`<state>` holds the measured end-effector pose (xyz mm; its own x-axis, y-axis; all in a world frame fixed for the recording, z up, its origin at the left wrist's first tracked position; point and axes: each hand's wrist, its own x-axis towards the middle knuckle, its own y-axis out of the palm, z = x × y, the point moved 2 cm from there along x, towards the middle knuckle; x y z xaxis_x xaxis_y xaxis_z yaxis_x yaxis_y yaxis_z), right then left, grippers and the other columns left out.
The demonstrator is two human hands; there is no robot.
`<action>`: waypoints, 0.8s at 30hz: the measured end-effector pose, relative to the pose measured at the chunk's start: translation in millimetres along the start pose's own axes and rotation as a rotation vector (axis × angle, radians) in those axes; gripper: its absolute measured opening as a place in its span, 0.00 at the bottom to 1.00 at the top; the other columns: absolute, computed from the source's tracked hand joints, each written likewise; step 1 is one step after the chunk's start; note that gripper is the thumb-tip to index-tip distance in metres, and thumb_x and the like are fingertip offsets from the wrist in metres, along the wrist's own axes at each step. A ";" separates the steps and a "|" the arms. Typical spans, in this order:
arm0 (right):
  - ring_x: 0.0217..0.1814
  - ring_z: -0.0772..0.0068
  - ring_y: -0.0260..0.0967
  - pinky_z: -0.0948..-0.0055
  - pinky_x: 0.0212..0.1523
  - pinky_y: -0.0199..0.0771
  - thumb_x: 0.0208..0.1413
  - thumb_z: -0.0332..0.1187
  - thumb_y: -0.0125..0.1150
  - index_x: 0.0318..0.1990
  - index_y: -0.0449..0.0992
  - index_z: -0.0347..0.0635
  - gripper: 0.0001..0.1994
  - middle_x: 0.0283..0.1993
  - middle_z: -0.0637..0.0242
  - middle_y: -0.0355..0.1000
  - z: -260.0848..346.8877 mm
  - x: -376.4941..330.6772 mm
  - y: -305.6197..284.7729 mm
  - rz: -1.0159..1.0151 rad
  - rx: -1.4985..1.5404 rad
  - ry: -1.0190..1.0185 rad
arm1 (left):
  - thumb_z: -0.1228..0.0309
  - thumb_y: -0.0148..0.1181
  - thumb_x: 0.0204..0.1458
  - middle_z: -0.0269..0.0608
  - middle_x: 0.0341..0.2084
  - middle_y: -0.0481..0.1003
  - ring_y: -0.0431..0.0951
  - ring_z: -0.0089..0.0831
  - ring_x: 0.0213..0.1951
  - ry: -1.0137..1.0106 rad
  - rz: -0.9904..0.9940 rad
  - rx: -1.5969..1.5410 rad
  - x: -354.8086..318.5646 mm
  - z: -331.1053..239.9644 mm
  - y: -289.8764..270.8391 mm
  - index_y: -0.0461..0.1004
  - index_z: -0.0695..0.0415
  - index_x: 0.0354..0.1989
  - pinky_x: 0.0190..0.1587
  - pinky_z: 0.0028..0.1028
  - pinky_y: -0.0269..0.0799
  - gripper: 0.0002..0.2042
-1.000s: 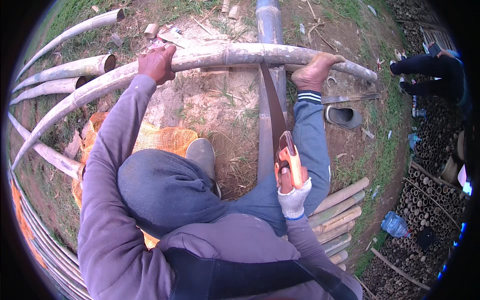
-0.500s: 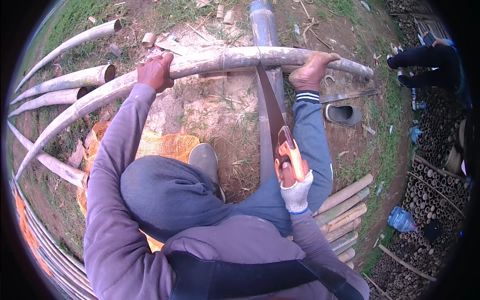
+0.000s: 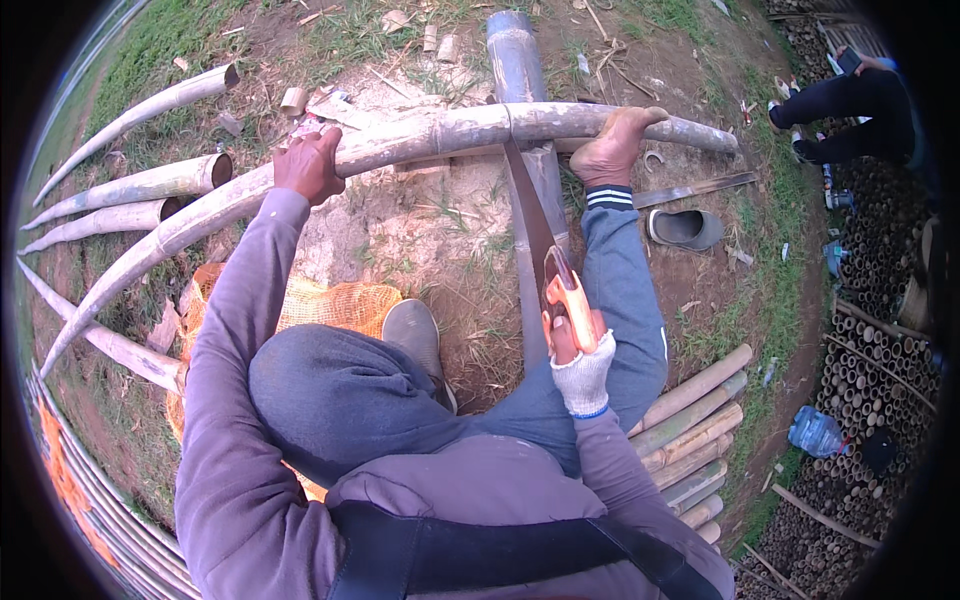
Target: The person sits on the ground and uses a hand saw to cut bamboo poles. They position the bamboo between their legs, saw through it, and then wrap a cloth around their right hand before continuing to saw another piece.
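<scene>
A long bamboo pole (image 3: pixel 410 138) lies across a thicker grey bamboo log (image 3: pixel 515 60) in front of me. My bare left hand (image 3: pixel 309 165) is wrapped over the pole's left part, pressing on it. In a white fingerless glove, my right hand (image 3: pixel 580 360) grips the orange handle of a hand saw (image 3: pixel 533 205). The saw's blade meets the near side of the pole close to a node, above the log; its tip shows just beyond the pole. My bare right foot (image 3: pixel 610 150) rests on the pole to the right of the blade.
Several cut bamboo poles (image 3: pixel 160 180) lie at the left, near an orange mesh sack (image 3: pixel 335 305). A grey shoe (image 3: pixel 685 228) sits right of my leg, above a row of bamboo pieces (image 3: pixel 690 440). Farther right are a water bottle (image 3: pixel 818 432), stacked bamboo ends and another person (image 3: pixel 850 115).
My right hand has pushed the saw slightly forward, up and to the left along the cut. My left hand keeps its hold on the pole. The whole view has shifted a little.
</scene>
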<state>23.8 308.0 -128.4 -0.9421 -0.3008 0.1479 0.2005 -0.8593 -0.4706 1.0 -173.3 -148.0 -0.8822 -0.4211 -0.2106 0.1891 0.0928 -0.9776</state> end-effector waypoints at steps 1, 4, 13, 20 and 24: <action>0.28 0.73 0.72 0.68 0.29 0.71 0.64 0.28 0.66 0.42 0.75 0.30 0.08 0.32 0.61 0.73 8.5 -23.4 -10.4 0.013 -0.014 0.048 | 0.64 0.76 0.41 0.44 0.48 0.80 0.82 0.53 0.55 0.014 -0.012 -0.005 2.0 0.7 0.5 0.71 0.46 0.52 0.56 0.62 0.71 0.28; 0.30 0.63 0.73 0.63 0.32 0.72 0.63 0.28 0.67 0.41 0.75 0.30 0.09 0.32 0.57 0.73 -6.3 30.2 18.1 -0.026 -0.028 -0.022 | 0.65 0.75 0.40 0.44 0.47 0.81 0.82 0.54 0.55 0.032 -0.028 -0.004 0.9 -0.7 6.6 0.71 0.47 0.51 0.54 0.60 0.73 0.27; 0.31 0.61 0.76 0.62 0.36 0.75 0.61 0.29 0.68 0.45 0.78 0.30 0.10 0.33 0.55 0.76 -6.8 60.2 24.3 -0.082 0.032 -0.068 | 0.64 0.75 0.40 0.45 0.48 0.81 0.81 0.53 0.55 0.075 -0.059 -0.012 12.4 -14.8 -1.0 0.72 0.44 0.55 0.52 0.59 0.73 0.30; 0.30 0.65 0.75 0.64 0.33 0.75 0.63 0.30 0.67 0.43 0.77 0.31 0.10 0.31 0.56 0.75 -15.1 90.6 45.0 -0.126 -0.057 -0.117 | 0.64 0.77 0.39 0.43 0.49 0.81 0.81 0.52 0.56 0.054 -0.043 -0.021 8.8 -17.2 -4.6 0.72 0.47 0.51 0.55 0.61 0.73 0.28; 0.31 0.60 0.77 0.62 0.36 0.76 0.61 0.29 0.68 0.44 0.77 0.31 0.10 0.33 0.52 0.77 -12.6 136.8 70.8 -0.088 -0.012 -0.025 | 0.64 0.75 0.39 0.43 0.48 0.81 0.81 0.53 0.55 0.063 -0.051 -0.012 5.5 -3.5 -1.0 0.72 0.45 0.54 0.52 0.56 0.72 0.29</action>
<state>-94.3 211.2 -152.5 -0.9488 -0.2352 0.2109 0.1141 -0.8777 -0.4655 -5.5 -172.6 -148.2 -0.9160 -0.3681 -0.1594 0.1384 0.0831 -0.9869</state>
